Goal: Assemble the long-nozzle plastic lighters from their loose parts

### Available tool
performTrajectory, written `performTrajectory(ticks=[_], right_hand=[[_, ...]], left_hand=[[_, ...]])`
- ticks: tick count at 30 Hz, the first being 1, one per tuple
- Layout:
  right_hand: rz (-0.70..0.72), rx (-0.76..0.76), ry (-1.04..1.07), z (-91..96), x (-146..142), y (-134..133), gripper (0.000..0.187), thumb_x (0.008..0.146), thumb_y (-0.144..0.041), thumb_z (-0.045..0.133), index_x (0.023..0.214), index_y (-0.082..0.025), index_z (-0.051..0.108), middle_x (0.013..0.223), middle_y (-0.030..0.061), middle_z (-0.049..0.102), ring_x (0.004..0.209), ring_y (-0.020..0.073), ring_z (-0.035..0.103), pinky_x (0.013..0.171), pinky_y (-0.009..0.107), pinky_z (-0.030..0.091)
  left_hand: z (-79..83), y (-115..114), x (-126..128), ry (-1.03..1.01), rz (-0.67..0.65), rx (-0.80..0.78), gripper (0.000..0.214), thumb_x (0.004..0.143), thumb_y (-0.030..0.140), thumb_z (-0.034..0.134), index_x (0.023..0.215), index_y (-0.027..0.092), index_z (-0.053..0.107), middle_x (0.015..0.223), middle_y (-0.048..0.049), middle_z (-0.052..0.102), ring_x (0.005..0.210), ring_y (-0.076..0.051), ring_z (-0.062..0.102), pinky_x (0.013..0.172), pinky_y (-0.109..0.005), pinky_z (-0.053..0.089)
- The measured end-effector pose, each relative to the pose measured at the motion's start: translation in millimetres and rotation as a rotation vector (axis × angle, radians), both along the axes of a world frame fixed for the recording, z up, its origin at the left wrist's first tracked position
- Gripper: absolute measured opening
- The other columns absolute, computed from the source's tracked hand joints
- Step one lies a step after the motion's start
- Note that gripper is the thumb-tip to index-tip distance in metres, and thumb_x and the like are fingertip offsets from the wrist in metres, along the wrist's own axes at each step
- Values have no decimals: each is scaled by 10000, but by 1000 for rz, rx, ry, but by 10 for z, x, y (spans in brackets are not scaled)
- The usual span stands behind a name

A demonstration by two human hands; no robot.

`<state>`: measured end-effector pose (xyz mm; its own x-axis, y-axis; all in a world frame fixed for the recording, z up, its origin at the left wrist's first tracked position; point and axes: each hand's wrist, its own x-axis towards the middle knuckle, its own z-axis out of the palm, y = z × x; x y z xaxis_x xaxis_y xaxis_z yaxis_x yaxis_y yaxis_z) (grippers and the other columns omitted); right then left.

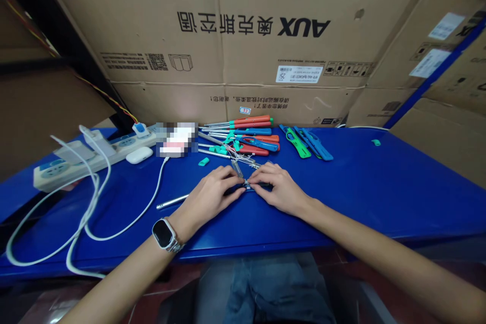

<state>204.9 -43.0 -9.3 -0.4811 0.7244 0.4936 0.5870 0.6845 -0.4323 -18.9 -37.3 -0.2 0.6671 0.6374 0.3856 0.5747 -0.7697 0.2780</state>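
Both my hands meet at the middle of the blue table, fingertips pinched around a small part with thin white wire [246,182]; its exact kind is too small to tell. My left hand [214,190] is closed on its left side, and my right hand [279,187] is closed on its right. From under my left hand a silver metal tube [172,202] sticks out to the left. Just beyond my fingers lies a pile of what look like stick lighters [250,131], with metal tubes and orange, red or blue handles. Small clear parts with white wires [248,160] lie at its near edge.
Green [298,143] and blue handle shells [315,144] lie right of the pile. Loose teal pieces [204,161] are scattered about. At left stand a power strip [127,147], white cables [93,197] and a white earphone case [139,155]. A cardboard wall [243,61] closes off the back.
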Motion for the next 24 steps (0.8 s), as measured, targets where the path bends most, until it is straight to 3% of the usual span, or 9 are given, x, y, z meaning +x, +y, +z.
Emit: performTrajectory(ticks=[13, 24], right_hand=[[-24, -10, -57, 58, 9, -29, 100, 885, -138, 628, 878, -192, 712, 948, 51, 726, 873, 184, 615, 828, 364, 412], [-69, -115, -95, 93, 5, -34, 79, 882, -150, 645, 871, -196, 709, 962, 37, 705, 916, 190, 602, 844, 369, 391]], left_hand=[[18, 2, 16, 19, 12, 34, 208, 969, 330, 545, 1010, 189, 693, 1000, -70, 648, 927, -209, 611, 832, -361, 535], [40, -27, 26, 75, -52, 53, 235, 998, 261, 487, 1094, 229, 698, 1084, -69, 641, 987, -206, 604, 890, -374, 498]])
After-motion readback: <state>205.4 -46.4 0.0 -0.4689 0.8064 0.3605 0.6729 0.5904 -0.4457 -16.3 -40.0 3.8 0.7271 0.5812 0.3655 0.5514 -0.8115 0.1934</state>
